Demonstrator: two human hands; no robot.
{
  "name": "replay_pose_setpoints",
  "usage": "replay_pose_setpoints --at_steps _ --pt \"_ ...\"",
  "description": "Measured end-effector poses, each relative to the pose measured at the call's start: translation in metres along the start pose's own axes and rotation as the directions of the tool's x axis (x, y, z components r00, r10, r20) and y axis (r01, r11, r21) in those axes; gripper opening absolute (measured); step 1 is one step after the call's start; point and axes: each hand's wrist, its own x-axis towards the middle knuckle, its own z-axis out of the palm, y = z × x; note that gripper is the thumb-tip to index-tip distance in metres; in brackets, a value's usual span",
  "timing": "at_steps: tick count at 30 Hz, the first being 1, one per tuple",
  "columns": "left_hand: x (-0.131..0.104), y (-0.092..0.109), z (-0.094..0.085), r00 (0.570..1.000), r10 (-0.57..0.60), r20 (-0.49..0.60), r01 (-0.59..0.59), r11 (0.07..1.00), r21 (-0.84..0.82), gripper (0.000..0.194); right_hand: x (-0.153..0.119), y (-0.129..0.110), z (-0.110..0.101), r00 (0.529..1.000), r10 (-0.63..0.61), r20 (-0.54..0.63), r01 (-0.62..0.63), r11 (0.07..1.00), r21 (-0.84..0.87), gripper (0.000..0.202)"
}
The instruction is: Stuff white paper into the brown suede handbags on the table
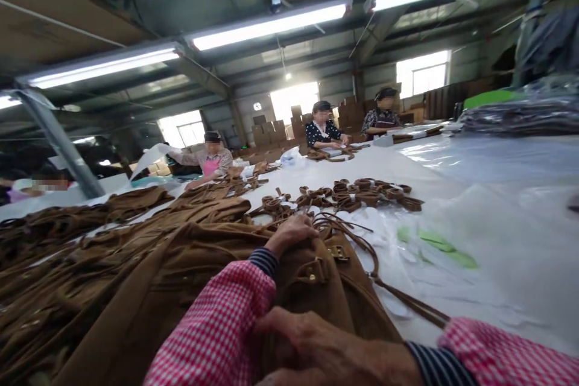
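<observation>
A brown garment with a metal buckle lies directly before me on the white surface, at the near end of a heap of brown clothing spread to the left. My left grip rests on its far edge, fingers reaching over; I cannot tell whether they are clamped on the cloth. My right grip, nearer me and cut off by the lower edge of view, shows digits apart beside my pink checked left sleeve; whether it holds any fabric, I cannot tell. Thin brown straps trail from the garment toward my right cuff. Just beyond lie coiled brown strips; to the right, green pieces and clear plastic. Across the surface, three co-workers in dark caps sit beneath fluorescent tubes, with cardboard boxes and bright windows behind them.
</observation>
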Motion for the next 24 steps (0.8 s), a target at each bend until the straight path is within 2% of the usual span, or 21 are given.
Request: replay_pose_setpoints --at_steps 2,4,5,6,7,9,11,13,16,20,24 --pt "-0.004 -0.014 0.004 0.999 0.013 -0.052 -0.02 0.99 -0.137 0.017 -0.003 0.002 -0.017 0.996 0.081 -0.03 -0.081 0.997 0.011 0.04" --pt "-0.009 -0.022 0.009 0.993 -0.001 -0.118 -0.034 0.956 -0.29 0.018 -0.007 0.004 -0.045 0.969 0.143 -0.202 -0.153 0.988 -0.036 0.017" --pt "-0.011 -0.025 0.011 0.99 -0.015 -0.141 -0.039 0.928 -0.37 0.02 -0.009 0.008 -0.062 0.93 0.141 -0.339 -0.184 0.978 -0.097 0.018" --pt "-0.013 -0.027 0.014 0.988 -0.027 -0.153 -0.045 0.893 -0.448 0.024 -0.01 0.016 -0.079 0.868 0.123 -0.48 -0.222 0.963 -0.156 0.019" --pt "-0.013 -0.028 0.016 0.987 -0.034 -0.158 -0.055 0.851 -0.523 0.027 -0.011 0.027 -0.096 0.816 0.105 -0.568 -0.257 0.947 -0.193 0.017" --pt "-0.013 -0.03 0.019 0.986 -0.034 -0.166 -0.083 0.756 -0.649 0.035 -0.01 0.053 -0.125 0.719 0.133 -0.682 -0.334 0.927 -0.172 0.014" --pt "-0.011 -0.032 0.019 0.983 -0.035 -0.181 -0.111 0.669 -0.734 0.041 -0.007 0.078 -0.141 0.66 0.223 -0.717 -0.38 0.923 -0.063 0.016" --pt "-0.009 -0.034 0.019 0.981 -0.04 -0.189 -0.127 0.605 -0.786 0.047 0.0 0.096 -0.147 0.655 0.271 -0.705 -0.351 0.936 0.033 0.021" --pt "-0.006 -0.035 0.017 0.981 -0.045 -0.188 -0.132 0.551 -0.824 0.055 0.017 0.108 -0.149 0.683 0.217 -0.697 -0.266 0.963 0.039 0.031" --pt "-0.005 -0.029 0.016 0.974 -0.032 -0.225 -0.175 0.524 -0.833 0.065 0.046 0.11 -0.156 0.656 0.108 -0.747 -0.232 0.971 -0.064 0.035" --pt "-0.005 -0.025 0.014 0.958 -0.006 -0.286 -0.241 0.522 -0.818 0.085 0.064 0.108 -0.161 0.657 0.196 -0.728 -0.18 0.978 0.101 0.031"
